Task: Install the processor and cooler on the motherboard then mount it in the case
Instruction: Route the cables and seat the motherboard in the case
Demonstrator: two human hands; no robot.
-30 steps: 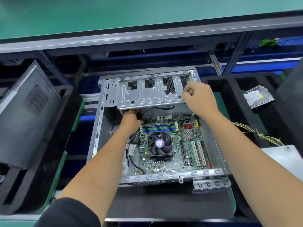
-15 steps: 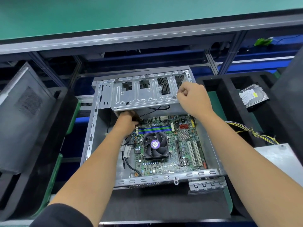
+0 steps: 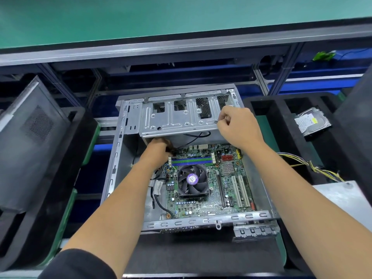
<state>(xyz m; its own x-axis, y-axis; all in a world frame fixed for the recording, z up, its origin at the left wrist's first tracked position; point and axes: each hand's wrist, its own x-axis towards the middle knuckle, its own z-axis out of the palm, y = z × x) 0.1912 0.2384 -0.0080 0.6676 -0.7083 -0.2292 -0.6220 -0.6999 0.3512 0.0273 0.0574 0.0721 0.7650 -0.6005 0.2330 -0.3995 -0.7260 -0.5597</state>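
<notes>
Both hands at the drive cage (image 3: 177, 117); left hand (image 3: 159, 147) fingertips hidden, perhaps gripping.

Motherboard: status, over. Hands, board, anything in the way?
Right hand grips drive cage edge. Left hand under cage, fingers hidden. Motherboard in case, cooler on. Black cable loose beside board.

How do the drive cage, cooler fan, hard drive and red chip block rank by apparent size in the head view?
1. drive cage
2. cooler fan and hard drive: alike, drive farther, unranked
3. red chip block
</notes>
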